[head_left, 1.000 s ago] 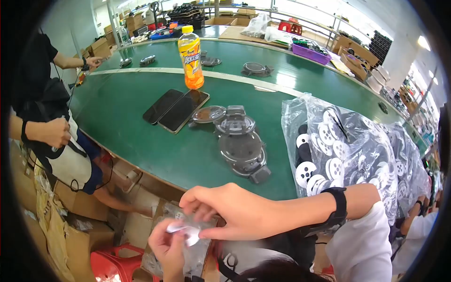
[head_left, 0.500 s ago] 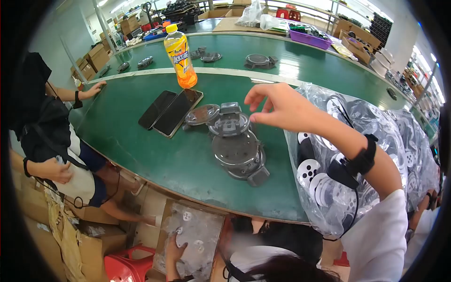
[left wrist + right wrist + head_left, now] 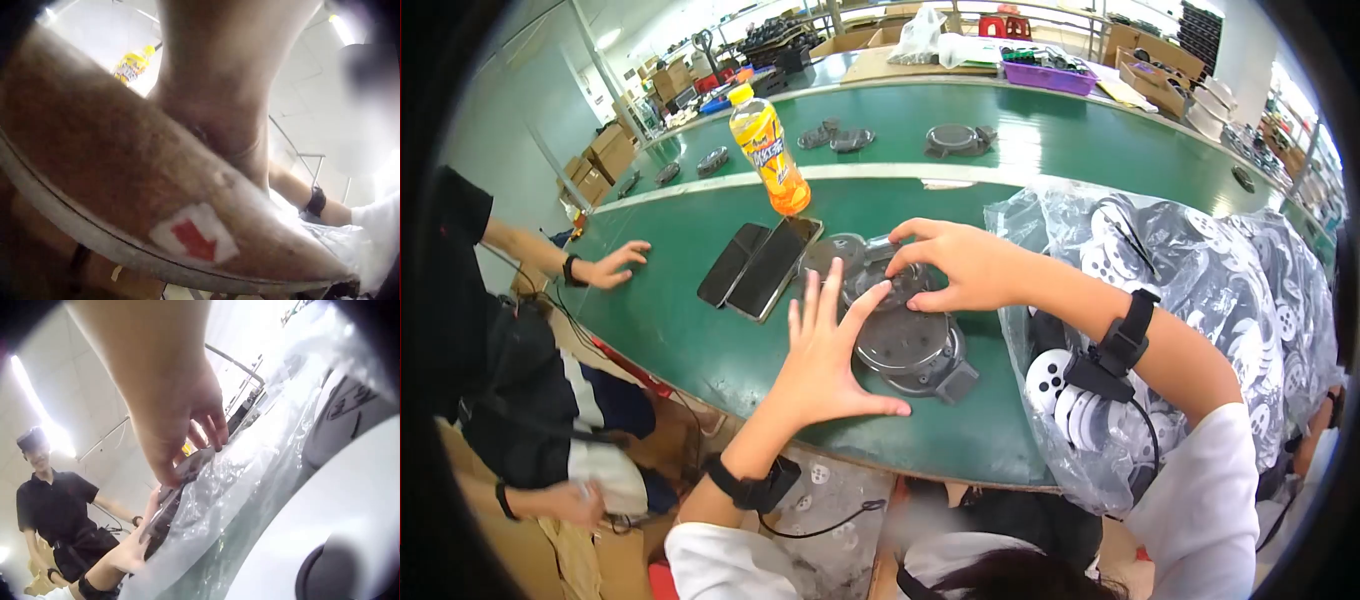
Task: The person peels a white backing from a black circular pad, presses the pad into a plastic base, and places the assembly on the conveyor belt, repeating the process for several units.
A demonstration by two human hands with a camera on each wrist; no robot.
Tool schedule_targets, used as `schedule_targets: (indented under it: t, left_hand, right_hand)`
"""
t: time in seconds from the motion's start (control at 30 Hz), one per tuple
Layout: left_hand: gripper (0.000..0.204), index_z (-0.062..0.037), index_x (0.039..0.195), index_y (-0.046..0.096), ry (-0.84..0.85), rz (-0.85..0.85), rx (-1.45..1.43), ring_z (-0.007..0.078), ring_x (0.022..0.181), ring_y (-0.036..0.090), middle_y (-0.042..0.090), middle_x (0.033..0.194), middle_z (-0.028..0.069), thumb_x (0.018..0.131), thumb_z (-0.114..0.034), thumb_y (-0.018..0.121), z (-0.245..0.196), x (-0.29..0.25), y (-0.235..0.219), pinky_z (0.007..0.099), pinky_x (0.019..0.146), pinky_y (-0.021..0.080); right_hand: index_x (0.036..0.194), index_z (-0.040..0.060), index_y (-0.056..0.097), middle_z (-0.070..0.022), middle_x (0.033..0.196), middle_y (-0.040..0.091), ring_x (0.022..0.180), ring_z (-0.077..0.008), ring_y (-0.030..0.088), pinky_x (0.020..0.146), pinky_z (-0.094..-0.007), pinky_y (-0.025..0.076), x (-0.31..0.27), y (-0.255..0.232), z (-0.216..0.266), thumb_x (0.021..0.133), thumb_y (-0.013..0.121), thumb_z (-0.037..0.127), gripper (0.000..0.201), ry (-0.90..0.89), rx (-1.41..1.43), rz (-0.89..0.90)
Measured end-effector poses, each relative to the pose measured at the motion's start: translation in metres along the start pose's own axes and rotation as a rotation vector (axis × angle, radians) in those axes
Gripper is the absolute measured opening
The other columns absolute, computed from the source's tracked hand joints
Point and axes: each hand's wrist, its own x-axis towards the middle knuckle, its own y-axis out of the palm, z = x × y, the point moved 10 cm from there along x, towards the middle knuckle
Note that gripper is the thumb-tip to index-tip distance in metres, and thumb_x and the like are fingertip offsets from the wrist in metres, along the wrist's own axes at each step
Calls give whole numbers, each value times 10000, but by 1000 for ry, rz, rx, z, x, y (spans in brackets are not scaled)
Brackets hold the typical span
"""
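Note:
Several round, dark see-through plastic housings lie clustered on the green table. My right hand (image 3: 968,265) reaches over the middle housing (image 3: 905,290), its thumb and fingertips curled about the edge. The right wrist view shows the fingers of my right hand (image 3: 181,425) bent down on a dark housing (image 3: 161,522). My left hand (image 3: 825,365) is spread over the near-left side of the cluster, thumb pointing right and fingers pointing away. Below the middle housing lies a larger housing (image 3: 905,345) with a squared tab. Another housing (image 3: 835,252) lies partly behind the left fingertips.
Two phones (image 3: 772,268) and an orange drink bottle (image 3: 772,155) stand left of the cluster. A clear bag of white discs (image 3: 1200,290) fills the right side. Under the table edge is a box lined with plastic (image 3: 825,540). Another person (image 3: 510,330) stands at the left.
My left hand has come up from the box below to the housings. My right hand has dropped from above onto the middle housing. The small white piece held earlier is out of sight.

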Motion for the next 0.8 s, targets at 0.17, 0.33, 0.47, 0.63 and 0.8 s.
schedule_targets:
  t: [0.17, 0.33, 0.47, 0.63, 0.8]
  left_hand:
    - [1095, -209, 1358, 297, 22, 27, -19, 502, 1297, 138, 154, 1414, 270, 457, -566, 806, 2, 44, 15, 598, 1007, 203]
    - [1066, -213, 1346, 317, 26, 82, 20, 508, 1260, 229, 206, 1378, 300, 468, -593, 786, 1, 86, 26, 572, 993, 252]
    - [1048, -220, 1341, 339, 71, 24, -8, 469, 1236, 294, 257, 1349, 300, 466, -581, 789, -4, 113, 26, 556, 961, 297]
    - [1039, -214, 1339, 370, 57, -34, -139, 433, 1249, 289, 247, 1366, 234, 453, -502, 832, -4, 120, -8, 517, 989, 303]
    - [719, -115, 1223, 498, 173, 7, -653, 266, 1235, 367, 342, 1339, 131, 603, -293, 816, 21, 117, -25, 411, 990, 333]
  right_hand:
    - [1104, 69, 568, -179, 1263, 433, 1143, -328, 456, 960, -385, 374, -8, -15, -36, 725, 681, 260, 439, 101, 53, 5]
    - [1230, 96, 478, -159, 1161, 533, 1039, -259, 541, 867, -364, 446, 18, -76, -103, 636, 761, 380, 716, 346, -64, 62]
    - [1247, 130, 442, -183, 1153, 518, 1003, -326, 550, 830, -396, 471, 36, -132, -197, 544, 758, 202, 775, 439, -548, -73]
    - [1323, 321, 354, -68, 1305, 418, 1117, -354, 468, 887, -447, 451, 16, -93, -288, 497, 669, -18, 946, 560, -626, 64]
    - [1335, 308, 351, -79, 1291, 433, 1063, -351, 504, 900, -436, 428, 10, -90, -294, 556, 625, -9, 884, 515, -423, 125]
